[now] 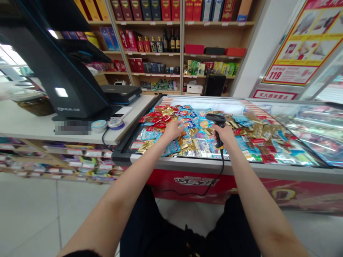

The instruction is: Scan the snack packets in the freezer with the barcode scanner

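My right hand [225, 135] is wrapped around the handle of a black barcode scanner [215, 117], its head tilted toward the left. The scanner's cable [222, 167] hangs down over the freezer front. Over the left heap of small snack packets [160, 119] my left hand [173, 129] is stretched out, fingers apart, with nothing visible in it. Red, blue and gold packets lie around and under it. To the right of the scanner spreads another heap of snack packets [257, 134], mostly brown and gold with some blue and red.
The packets lie on the glass lid of a chest freezer [174, 162]. On the left, a counter [29, 128] carries a dark checkout terminal [72, 82], a jar [34, 105] and two small round tubs. Shelves [150, 53] of boxes and bottles stand behind.
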A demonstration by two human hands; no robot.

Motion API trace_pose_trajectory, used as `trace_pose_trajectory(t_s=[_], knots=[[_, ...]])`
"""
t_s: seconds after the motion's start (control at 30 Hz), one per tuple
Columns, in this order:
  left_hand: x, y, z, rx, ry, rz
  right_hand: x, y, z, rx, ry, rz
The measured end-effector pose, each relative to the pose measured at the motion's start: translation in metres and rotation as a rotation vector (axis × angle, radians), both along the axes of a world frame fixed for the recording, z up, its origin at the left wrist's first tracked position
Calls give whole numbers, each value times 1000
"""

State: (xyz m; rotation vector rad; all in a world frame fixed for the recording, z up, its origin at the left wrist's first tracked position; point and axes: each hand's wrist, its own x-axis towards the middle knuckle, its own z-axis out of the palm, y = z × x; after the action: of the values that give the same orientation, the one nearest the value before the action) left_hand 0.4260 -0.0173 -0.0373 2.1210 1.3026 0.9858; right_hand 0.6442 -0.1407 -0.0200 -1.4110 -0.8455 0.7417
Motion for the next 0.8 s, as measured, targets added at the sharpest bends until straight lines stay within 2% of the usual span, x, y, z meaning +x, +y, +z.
trace_pose_trajectory(t_s=[0.13,0.2,0.3,0.4,0.53,0.8], knots=[[-11,-47,-16,170,333,-135,-21,8,1,-39,-4,44],[-15,-71,-24,269,440,-147,-27,9,3,-43,-2,53],[-19,-87,-33,318,542,-186,-30,11,3,-51,-6,52],[-18,-76,-32,328,602,-203,-31,12,2,-56,-13,48],[-7,-43,-22,318,627,-161,-30,14,0,-47,-14,71],[24,8,-15,191,527,123,-18,20,-12,-5,-14,41]])
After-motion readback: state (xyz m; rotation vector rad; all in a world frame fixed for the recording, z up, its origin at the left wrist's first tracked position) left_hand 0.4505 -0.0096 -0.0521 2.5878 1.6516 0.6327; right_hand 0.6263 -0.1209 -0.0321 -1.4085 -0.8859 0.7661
